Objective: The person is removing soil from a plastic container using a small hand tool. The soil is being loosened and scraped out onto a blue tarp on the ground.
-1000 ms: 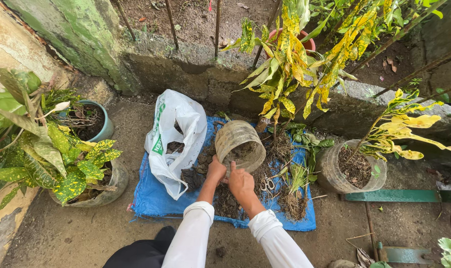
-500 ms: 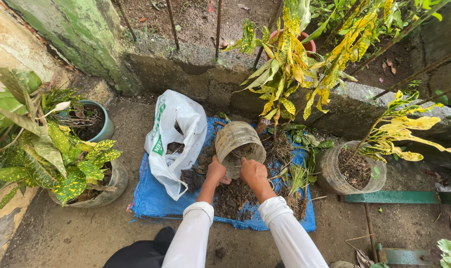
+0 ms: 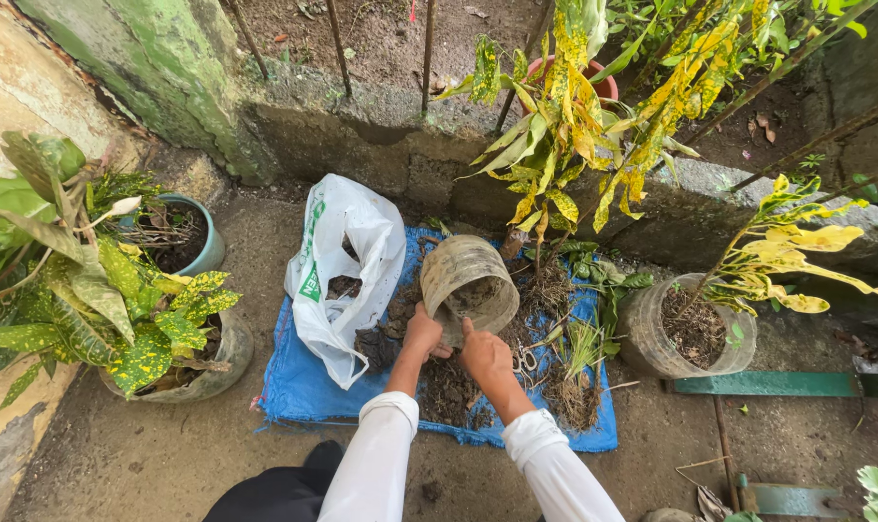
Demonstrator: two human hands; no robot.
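The 2 hands meet at the rim of a tilted clear pot (image 3: 470, 283) on the blue tarp (image 3: 294, 387) — left hand (image 3: 422, 333) curled under its edge, right hand (image 3: 485, 353) cupped just below. A white bag (image 3: 347, 261) crowds the left side; bare tarp shows only along the near edge.

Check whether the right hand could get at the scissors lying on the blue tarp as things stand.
Probably yes: the scissors lie uncovered on the soil just beside the right hand, on the blue tarp, with nothing between them.
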